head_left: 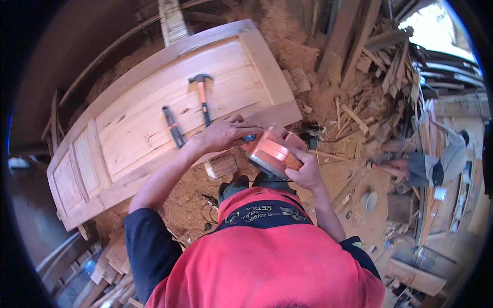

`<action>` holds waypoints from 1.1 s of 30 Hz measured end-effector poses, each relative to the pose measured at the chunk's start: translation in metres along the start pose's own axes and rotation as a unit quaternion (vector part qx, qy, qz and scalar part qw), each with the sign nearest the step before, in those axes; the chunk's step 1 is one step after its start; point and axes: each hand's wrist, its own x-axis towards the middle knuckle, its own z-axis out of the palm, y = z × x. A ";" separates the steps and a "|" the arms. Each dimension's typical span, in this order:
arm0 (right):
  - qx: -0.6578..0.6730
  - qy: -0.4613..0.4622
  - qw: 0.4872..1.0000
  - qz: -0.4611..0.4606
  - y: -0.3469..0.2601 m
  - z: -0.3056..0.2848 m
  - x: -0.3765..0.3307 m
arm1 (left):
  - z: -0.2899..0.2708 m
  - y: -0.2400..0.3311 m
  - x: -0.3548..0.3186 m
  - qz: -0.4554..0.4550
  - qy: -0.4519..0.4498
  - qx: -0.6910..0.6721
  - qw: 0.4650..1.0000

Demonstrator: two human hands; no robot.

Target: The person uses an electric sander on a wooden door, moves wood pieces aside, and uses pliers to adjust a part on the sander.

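My right hand is wrapped round the rear handle of an orange power tool, held tilted in front of my waist; its exact kind is unclear. At its left end, next to a small blue part, the fingers of my left hand are closed against the tool. Beyond that hand lies a panelled wooden door, set at a slant. On the door rest a claw hammer with an orange and black handle and a pair of pincers with dark, red-banded handles.
A wood block is below the door's near edge. Sawdust and offcuts cover the ground, with planks leaning behind. At the right, another person is near a white bucket. Stacked timber lies at lower left.
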 end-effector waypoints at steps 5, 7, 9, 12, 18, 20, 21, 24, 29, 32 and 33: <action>0.013 0.022 0.999 -0.025 0.036 -0.030 -0.010 | -0.004 0.002 0.034 0.108 -0.039 -0.034 0.993; 0.030 0.019 0.999 -0.022 0.047 -0.041 -0.011 | 0.002 0.007 0.046 0.110 0.008 -0.048 0.993; 0.052 0.027 0.998 0.015 0.058 -0.052 -0.011 | 0.010 0.021 0.058 0.049 0.032 -0.079 0.995; 0.076 0.040 0.996 0.008 0.069 -0.069 -0.008 | 0.022 0.033 0.071 -0.035 0.085 -0.095 0.991; 0.039 0.052 0.997 0.047 0.086 -0.089 -0.006 | 0.064 0.047 0.105 -0.165 0.199 -0.035 0.965; 0.041 0.062 0.996 0.041 0.086 -0.095 -0.002 | 0.085 0.050 0.121 -0.214 0.263 -0.037 0.940; 0.041 0.074 0.996 0.036 0.087 -0.097 -0.001 | 0.094 0.053 0.130 -0.216 0.263 -0.036 0.940; 0.033 0.085 0.995 0.043 0.095 -0.101 0.001 | 0.116 0.056 0.155 -0.277 0.375 -0.087 0.880; 0.031 0.052 0.998 0.010 0.115 -0.115 0.011 | 0.124 0.054 0.180 -0.267 0.409 -0.087 0.868; 0.085 -0.032 0.996 0.012 0.129 -0.120 0.025 | 0.127 0.047 0.186 -0.262 0.382 -0.093 0.881; 0.123 -0.085 0.988 0.047 0.133 -0.121 0.028 | 0.128 0.046 0.188 -0.272 0.355 -0.102 0.889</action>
